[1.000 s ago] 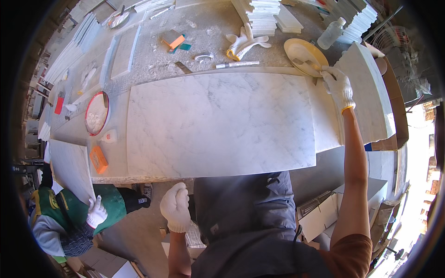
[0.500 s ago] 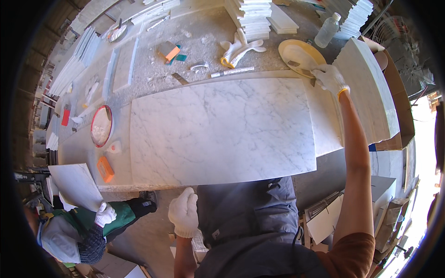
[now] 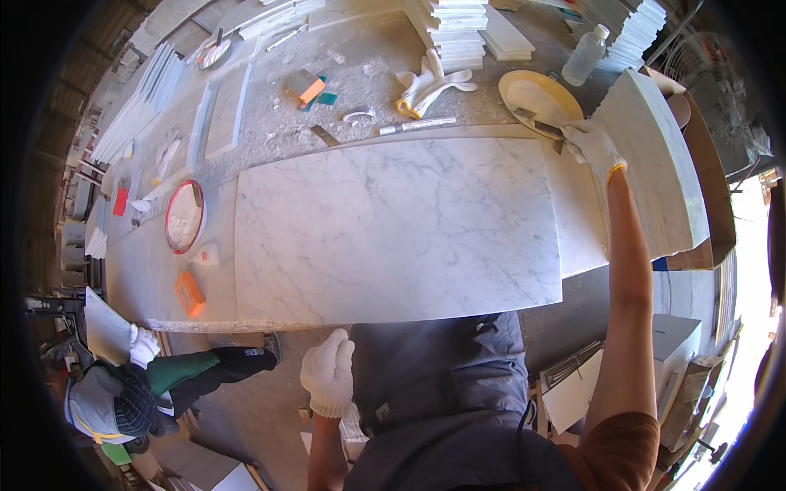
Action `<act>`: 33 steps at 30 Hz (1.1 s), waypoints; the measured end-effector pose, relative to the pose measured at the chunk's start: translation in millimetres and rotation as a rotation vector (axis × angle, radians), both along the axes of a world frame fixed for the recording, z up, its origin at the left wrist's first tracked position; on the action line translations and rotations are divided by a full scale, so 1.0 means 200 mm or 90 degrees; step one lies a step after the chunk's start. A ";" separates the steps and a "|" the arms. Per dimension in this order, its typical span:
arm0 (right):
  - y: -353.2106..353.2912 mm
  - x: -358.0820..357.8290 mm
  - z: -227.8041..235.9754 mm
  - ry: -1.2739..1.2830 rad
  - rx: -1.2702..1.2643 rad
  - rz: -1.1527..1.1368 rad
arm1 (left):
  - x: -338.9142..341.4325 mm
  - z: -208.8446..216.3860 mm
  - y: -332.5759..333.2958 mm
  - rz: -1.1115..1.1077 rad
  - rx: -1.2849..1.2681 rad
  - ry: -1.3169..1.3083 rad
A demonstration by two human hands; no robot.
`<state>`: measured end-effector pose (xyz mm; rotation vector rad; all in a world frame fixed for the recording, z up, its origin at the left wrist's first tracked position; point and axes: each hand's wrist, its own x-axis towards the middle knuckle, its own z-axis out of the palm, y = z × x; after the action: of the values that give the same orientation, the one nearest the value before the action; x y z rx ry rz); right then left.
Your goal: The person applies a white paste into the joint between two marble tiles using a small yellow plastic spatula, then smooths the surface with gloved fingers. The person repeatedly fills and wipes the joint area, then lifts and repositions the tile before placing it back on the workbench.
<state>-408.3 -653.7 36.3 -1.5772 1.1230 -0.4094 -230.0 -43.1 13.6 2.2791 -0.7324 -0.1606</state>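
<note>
A white marble slab (image 3: 393, 229) with grey veins lies flat on the workbench in front of me. My right hand (image 3: 594, 146), in a white knit glove, is at the right edge of a yellow oval plate (image 3: 569, 86). Its fingers are closed on a flat dark scraper (image 3: 548, 129) that reaches over the plate's rim. Another flat grey blade (image 3: 525, 113) lies on the plate. Close to the slab's front edge, my gloved left hand (image 3: 328, 372) is curled into a fist by my lap; whatever might be inside is hidden.
Behind the slab lie a marker (image 3: 417, 125), a spare glove (image 3: 430, 86) and an orange block (image 3: 305, 85). A red-rimmed plate of white paste (image 3: 183, 219) and an orange box (image 3: 190, 295) are left. A bottle (image 3: 585, 57) and stacked slabs (image 3: 655, 164) stand right. A co-worker (image 3: 123, 393) holds a panel.
My right hand has drawn slightly right and down from the yellow plate, with the dark scraper now showing at its fingers. The co-worker has turned the panel and bent further left.
</note>
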 end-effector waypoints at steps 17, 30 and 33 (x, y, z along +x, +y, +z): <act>0.24 0.07 0.06 -0.030 -0.104 0.050 | 0.02 0.02 -0.05 -0.065 0.011 -0.200; 1.69 1.01 -0.01 -0.067 0.138 0.370 | 0.21 0.04 0.18 0.144 -0.035 -0.163; 1.86 1.13 -0.04 -0.060 0.165 0.419 | 0.23 0.06 0.26 0.233 -0.128 -0.022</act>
<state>-181.5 -282.1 28.0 -1.5725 0.5084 0.0990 -183.2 9.5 25.0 2.1829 -0.3208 0.1201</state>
